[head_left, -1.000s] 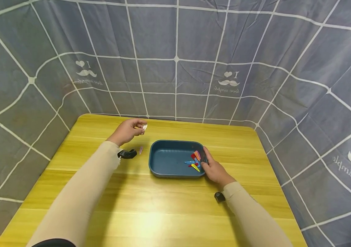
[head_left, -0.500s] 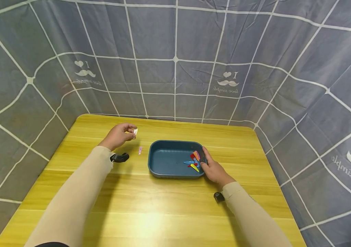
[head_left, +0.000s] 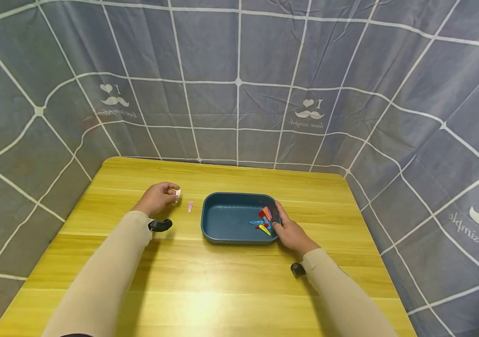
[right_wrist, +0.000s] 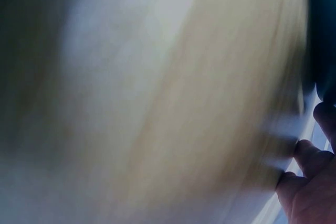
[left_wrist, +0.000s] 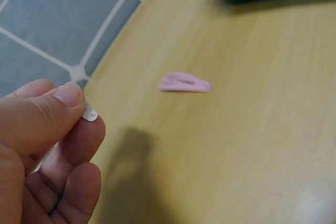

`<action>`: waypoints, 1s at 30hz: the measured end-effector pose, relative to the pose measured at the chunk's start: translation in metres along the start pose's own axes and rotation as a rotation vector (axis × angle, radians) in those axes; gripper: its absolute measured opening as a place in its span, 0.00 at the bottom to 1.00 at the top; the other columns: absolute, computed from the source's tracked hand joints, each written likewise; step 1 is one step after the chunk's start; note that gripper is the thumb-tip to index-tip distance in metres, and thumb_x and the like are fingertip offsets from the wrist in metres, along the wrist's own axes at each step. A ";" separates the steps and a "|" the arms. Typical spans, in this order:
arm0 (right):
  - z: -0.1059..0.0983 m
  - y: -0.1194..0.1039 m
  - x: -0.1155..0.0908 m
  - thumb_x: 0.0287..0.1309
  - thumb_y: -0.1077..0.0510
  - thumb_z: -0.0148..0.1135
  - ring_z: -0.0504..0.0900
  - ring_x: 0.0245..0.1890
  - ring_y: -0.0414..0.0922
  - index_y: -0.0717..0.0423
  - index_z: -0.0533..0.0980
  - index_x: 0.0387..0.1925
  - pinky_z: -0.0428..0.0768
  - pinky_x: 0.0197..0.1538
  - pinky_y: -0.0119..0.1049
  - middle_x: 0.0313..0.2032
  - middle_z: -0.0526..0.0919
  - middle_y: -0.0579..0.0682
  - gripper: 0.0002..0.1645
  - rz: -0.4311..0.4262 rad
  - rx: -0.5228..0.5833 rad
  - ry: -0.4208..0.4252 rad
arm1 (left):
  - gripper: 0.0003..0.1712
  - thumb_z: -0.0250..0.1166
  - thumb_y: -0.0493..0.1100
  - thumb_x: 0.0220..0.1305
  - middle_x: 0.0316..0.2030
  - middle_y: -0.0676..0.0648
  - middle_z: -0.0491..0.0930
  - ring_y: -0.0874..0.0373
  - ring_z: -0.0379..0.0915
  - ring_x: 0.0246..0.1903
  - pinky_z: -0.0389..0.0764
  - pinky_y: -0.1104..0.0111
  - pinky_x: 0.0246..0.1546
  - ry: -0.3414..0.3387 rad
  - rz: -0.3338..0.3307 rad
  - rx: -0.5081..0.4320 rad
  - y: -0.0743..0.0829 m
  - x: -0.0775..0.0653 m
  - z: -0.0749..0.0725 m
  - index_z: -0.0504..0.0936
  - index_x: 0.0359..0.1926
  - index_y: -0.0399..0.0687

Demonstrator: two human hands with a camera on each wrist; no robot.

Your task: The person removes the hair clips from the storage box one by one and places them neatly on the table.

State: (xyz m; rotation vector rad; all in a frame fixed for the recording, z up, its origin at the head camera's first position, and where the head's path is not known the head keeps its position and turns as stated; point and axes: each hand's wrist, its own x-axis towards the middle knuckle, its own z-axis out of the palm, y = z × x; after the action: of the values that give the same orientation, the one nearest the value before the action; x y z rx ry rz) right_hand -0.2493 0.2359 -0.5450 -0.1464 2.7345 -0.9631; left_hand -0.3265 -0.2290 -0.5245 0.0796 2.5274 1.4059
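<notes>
Between thumb and fingers my left hand (head_left: 156, 198) pinches a white hair clip (left_wrist: 91, 114), its narrow tip showing in the left wrist view. A pink snap hair clip (head_left: 190, 206) lies on the table just right of that hand. My right hand (head_left: 292, 234) grips the right end of a dark blue rectangular tray (head_left: 227, 224), thumb at the rim and fingers outside the wall. At that end inside the tray lie several hair clips, among them a yellow clip (head_left: 264, 230), a light blue clip (head_left: 257, 223), an orange clip (head_left: 267, 213) and red ones.
The wood-patterned table (head_left: 222, 290) has rounded far corners. A grey curtain with white grid lines (head_left: 218, 107) stands close behind it and along both sides. Black wrist devices (head_left: 160, 225) hang below both forearms.
My left hand has moved left and toward me, lower over the table, with the white hair clip still pinched. The right hand and tray have stayed in place.
</notes>
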 end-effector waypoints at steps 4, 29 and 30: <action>0.000 -0.001 -0.001 0.78 0.43 0.46 0.74 0.70 0.70 0.31 0.39 0.86 0.68 0.73 0.67 0.74 0.71 0.66 0.44 -0.001 0.009 0.004 | 0.22 0.65 0.40 0.76 0.46 0.42 0.86 0.53 0.81 0.44 0.80 0.68 0.45 0.002 -0.005 0.043 -0.012 0.001 0.005 0.78 0.66 0.37; -0.002 -0.004 -0.003 0.79 0.45 0.46 0.73 0.71 0.68 0.34 0.38 0.86 0.68 0.74 0.64 0.73 0.72 0.65 0.45 -0.017 0.031 -0.011 | 0.19 0.68 0.45 0.74 0.48 0.43 0.85 0.46 0.78 0.50 0.75 0.48 0.63 -0.014 -0.012 0.236 -0.015 0.007 0.024 0.83 0.62 0.45; -0.002 -0.004 -0.003 0.79 0.45 0.46 0.73 0.71 0.68 0.35 0.38 0.86 0.68 0.74 0.64 0.73 0.72 0.65 0.45 -0.018 0.031 -0.010 | 0.19 0.68 0.46 0.74 0.48 0.43 0.85 0.46 0.78 0.50 0.75 0.47 0.63 -0.013 -0.007 0.244 -0.016 0.007 0.025 0.83 0.61 0.45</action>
State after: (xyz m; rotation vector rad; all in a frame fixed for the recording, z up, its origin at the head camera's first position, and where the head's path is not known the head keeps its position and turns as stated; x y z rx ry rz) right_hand -0.2471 0.2349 -0.5403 -0.1699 2.7127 -1.0058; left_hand -0.3260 -0.2157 -0.5517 0.1235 2.6730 1.0839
